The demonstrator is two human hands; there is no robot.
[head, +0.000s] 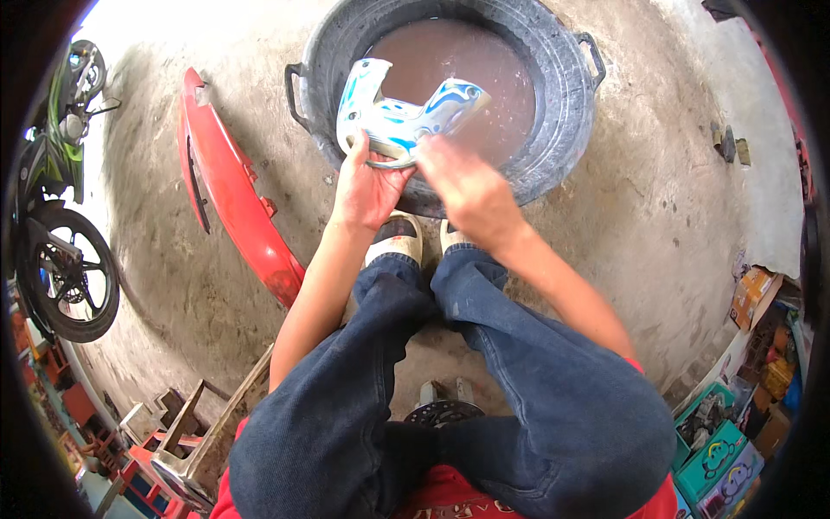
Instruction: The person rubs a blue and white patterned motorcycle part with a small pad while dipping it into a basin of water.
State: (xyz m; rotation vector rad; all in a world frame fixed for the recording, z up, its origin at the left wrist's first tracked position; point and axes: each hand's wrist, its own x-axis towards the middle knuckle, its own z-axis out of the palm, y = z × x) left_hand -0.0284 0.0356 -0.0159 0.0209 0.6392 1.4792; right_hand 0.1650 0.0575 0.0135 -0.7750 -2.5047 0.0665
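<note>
A U-shaped motorcycle fairing piece (395, 120), patterned in white, silver and blue, is held up over a round black rubber tub (561, 110). My left hand (373, 185) grips its near edge from below, the thumb on the upper face. Blurred by motion, my right hand (470, 191) has its bunched fingers against the piece's near right side. Whether something small sits under those fingers is hidden. Murky brownish water (447, 65) stands in the tub, with a few specks of foam on it.
A long red motorcycle body panel (237, 194) lies on the concrete floor (648, 214) to the left. Farther left stands a motorcycle (68, 272). A worn wooden frame (214, 422) is near my left leg. Boxes (713, 454) and clutter line the right side.
</note>
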